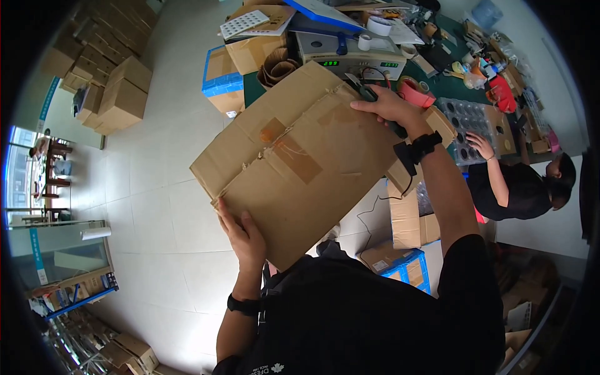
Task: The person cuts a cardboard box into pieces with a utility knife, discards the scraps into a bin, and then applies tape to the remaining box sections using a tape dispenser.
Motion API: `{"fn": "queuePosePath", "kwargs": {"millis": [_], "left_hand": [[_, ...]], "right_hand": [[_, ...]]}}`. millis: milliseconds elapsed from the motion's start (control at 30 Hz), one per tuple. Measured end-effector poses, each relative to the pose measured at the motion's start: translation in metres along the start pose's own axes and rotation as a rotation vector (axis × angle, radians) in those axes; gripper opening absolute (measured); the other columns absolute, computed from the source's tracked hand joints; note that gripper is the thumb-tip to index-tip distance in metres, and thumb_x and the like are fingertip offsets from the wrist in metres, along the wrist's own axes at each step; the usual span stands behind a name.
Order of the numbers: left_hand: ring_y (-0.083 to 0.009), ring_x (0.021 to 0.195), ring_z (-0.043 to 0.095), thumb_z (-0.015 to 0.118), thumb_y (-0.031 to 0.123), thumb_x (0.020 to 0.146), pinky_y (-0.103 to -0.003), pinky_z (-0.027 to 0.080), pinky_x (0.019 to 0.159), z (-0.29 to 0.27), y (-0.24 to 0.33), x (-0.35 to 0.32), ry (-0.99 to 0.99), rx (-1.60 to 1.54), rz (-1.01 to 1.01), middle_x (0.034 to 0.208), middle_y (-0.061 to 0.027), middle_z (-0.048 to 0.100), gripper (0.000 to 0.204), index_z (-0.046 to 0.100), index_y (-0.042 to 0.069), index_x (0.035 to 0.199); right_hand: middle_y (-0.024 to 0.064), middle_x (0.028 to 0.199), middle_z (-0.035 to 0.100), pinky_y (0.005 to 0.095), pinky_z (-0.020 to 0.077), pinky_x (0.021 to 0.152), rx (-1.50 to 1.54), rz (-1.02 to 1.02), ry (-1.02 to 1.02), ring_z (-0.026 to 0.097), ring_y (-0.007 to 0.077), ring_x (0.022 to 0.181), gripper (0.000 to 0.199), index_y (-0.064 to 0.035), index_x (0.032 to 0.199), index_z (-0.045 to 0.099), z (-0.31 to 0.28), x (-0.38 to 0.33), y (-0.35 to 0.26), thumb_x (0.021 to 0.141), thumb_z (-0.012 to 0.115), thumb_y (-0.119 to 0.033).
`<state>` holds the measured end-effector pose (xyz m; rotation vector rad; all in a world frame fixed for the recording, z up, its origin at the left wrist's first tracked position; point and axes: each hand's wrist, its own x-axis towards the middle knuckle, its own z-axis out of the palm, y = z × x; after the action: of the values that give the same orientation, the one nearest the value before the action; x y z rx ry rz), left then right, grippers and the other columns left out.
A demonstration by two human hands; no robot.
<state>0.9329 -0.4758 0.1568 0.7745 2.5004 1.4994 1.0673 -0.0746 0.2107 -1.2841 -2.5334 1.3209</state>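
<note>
While L hand (242, 240) grips the cardboard box (350, 147) by its lower-left edge, R hand (392, 107) is closed round a dark-handled cutter (368, 94) at opp. edge; box is tilted, approx. betw. torso (356, 294) and bench (459, 87).

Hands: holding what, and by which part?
Left hand: cardboard carton, held at its lower-left edge, thumb on the upper face. Right hand: utility knife, held by its dark handle.

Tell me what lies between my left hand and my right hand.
In the head view, brown cardboard with a strip of tape spans the stretch between your left hand and right hand.
</note>
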Motion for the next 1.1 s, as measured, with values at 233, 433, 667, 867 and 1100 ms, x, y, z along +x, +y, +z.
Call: {"fn": "queuePosePath", "kwargs": {"millis": [233, 433, 667, 867, 1100], "left_hand": [[-0.0411, 0.141, 0.032, 0.041, 0.018, 0.103, -0.043, 0.03, 0.114, -0.03, -0.042, 0.068, -0.189, 0.308, 0.106, 0.149, -0.0273, 0.036, 0.049, 0.035, -0.001, 0.147], [-0.041, 0.133, 0.044, 0.037, 0.024, 0.105, -0.042, 0.04, 0.108, -0.024, -0.047, 0.181, -0.375, 0.423, 0.204, 0.145, -0.0256, 0.044, 0.047, 0.037, 0.006, 0.149], [-0.0419, 0.128, 0.049, 0.032, 0.032, 0.105, -0.044, 0.045, 0.103, -0.007, -0.041, 0.223, -0.423, 0.651, 0.24, 0.148, -0.0236, 0.04, 0.052, 0.03, 0.009, 0.152], [-0.0426, 0.125, 0.052, 0.046, 0.039, 0.101, -0.047, 0.045, 0.102, -0.025, -0.02, 0.19, -0.479, 0.631, 0.118, 0.148, -0.0239, 0.04, 0.068, 0.016, 0.01, 0.155], [-0.0299, 0.111, 0.058, 0.073, 0.025, 0.088, -0.038, 0.058, 0.081, -0.098, -0.028, 0.0, -0.313, 0.012, -0.54, 0.137, -0.0282, 0.043, 0.096, 0.006, -0.001, 0.151]], "right_hand": [[0.006, 0.063, 0.061, 0.0301, 0.0475, 0.045, -0.009, 0.135, 0.075, 0.06, 0.0156, 0.048, 0.056, -0.003, 0.097, 0.062, 0.014, -0.063, 0.003, 0.08, 0.074, -0.055], [0.0166, 0.076, 0.066, 0.0389, 0.0533, 0.065, -0.168, 0.108, 0.345, 0.068, 0.031, 0.071, 0.061, -0.0009, 0.103, 0.062, 0.071, -0.139, 0.029, 0.079, 0.073, -0.056], [0.0202, 0.094, 0.066, 0.0443, 0.0525, 0.075, -0.01, 0.302, 0.364, 0.066, 0.0371, 0.09, 0.065, -0.0023, 0.109, 0.059, 0.087, -0.154, -0.003, 0.077, 0.073, -0.057], [0.0141, 0.14, 0.051, 0.0456, 0.0508, 0.09, -0.255, -0.011, 0.315, 0.061, 0.0364, 0.113, 0.084, -0.0075, 0.139, 0.043, 0.067, -0.103, 0.003, 0.079, 0.069, -0.059], [0.0136, 0.151, 0.04, 0.0448, 0.0497, 0.095, -0.277, -0.148, 0.25, 0.057, 0.0376, 0.119, 0.092, -0.006, 0.141, 0.043, 0.058, -0.077, 0.02, 0.074, 0.073, -0.061]]}}
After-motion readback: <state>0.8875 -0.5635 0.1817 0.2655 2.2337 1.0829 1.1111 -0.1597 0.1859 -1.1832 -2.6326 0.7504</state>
